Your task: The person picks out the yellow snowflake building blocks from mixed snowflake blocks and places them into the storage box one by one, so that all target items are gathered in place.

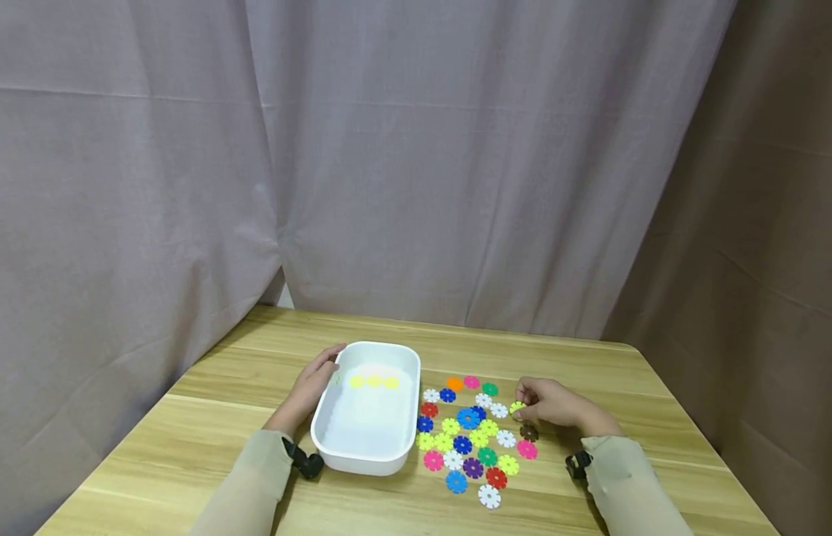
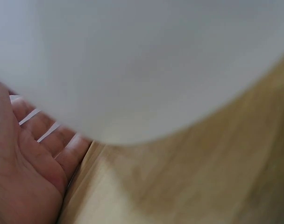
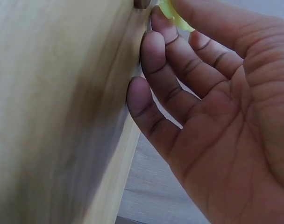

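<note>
My left hand (image 1: 311,387) grips the far left side of a white rectangular tray (image 1: 365,451), its thumb over the rim. The left wrist view shows the fingers (image 2: 48,135) spread along the outside of the tray wall (image 2: 132,70). Inside the tray, three yellow snowflake discs (image 1: 375,381) lie in a row near the far end. Between thumb and fingertips, my right hand (image 1: 553,404) pinches a yellow snowflake disc (image 1: 517,407) at the right side of the spread of discs. Only part of that disc (image 3: 177,16) shows in the right wrist view.
Several notched discs in many colours lie on the wooden table (image 1: 214,447) between tray and right hand. Near that hand are a brown disc (image 1: 529,432) and a pink disc (image 1: 526,450). A grey curtain (image 1: 416,186) hangs behind the table and around its sides.
</note>
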Tool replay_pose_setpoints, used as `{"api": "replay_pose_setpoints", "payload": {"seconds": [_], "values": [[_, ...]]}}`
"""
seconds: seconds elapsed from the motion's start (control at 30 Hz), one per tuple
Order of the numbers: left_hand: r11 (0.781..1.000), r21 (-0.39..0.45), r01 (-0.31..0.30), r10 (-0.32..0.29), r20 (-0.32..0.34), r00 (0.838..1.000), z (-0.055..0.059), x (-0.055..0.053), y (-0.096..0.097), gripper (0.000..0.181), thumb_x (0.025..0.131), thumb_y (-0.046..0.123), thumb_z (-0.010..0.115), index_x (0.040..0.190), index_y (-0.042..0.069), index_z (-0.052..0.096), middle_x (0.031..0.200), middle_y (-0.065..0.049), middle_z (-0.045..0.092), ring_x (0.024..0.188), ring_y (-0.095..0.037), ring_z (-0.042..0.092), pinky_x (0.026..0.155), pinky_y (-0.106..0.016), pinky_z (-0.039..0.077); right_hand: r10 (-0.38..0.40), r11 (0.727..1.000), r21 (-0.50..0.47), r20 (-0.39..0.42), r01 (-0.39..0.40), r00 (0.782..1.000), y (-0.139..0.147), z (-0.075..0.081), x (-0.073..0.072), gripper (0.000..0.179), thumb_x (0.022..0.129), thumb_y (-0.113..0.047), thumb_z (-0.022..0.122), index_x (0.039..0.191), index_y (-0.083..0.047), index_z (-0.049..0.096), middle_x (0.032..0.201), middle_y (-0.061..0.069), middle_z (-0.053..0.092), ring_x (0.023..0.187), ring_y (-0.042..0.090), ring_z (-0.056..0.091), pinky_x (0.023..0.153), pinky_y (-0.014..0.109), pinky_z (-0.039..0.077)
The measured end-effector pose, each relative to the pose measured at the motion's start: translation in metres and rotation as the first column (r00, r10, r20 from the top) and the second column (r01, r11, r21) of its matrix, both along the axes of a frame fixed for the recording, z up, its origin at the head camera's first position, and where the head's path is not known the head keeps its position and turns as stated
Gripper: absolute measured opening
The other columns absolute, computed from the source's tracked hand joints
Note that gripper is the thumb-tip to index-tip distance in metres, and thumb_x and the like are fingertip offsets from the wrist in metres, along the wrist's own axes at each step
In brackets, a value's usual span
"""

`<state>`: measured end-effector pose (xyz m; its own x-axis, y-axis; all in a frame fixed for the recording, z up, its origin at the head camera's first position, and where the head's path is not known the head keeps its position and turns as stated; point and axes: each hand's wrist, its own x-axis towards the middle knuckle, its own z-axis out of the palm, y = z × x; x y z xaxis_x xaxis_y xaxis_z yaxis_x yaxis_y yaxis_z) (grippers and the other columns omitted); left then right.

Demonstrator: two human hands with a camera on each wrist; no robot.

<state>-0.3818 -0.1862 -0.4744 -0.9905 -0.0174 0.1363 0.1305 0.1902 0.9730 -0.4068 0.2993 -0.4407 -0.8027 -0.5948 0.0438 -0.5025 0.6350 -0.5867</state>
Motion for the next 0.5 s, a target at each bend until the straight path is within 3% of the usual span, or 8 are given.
{"api": "replay_pose_setpoints", "payload": {"seconds": [0.5], "values": [[1.000,-0.024,0.007,-0.007,-0.003,1.000,-0.0004,-0.0005,-0.0008,0.047,0.103,0.025,0.041,0.150,0.021,0.048,0.161,-0.002,0.034,0.149,-0.029,0.027,0.119,-0.051,0.028,0.010,0.999,-0.032,-0.065,-0.012,0.998,-0.0012,-0.0009,-0.0020,0.015,0.092,-0.011,0.071,0.099,-0.005,0.060,0.082,0.000,0.061,0.073,0.013,0.055,0.062,0.025,0.048]]}}
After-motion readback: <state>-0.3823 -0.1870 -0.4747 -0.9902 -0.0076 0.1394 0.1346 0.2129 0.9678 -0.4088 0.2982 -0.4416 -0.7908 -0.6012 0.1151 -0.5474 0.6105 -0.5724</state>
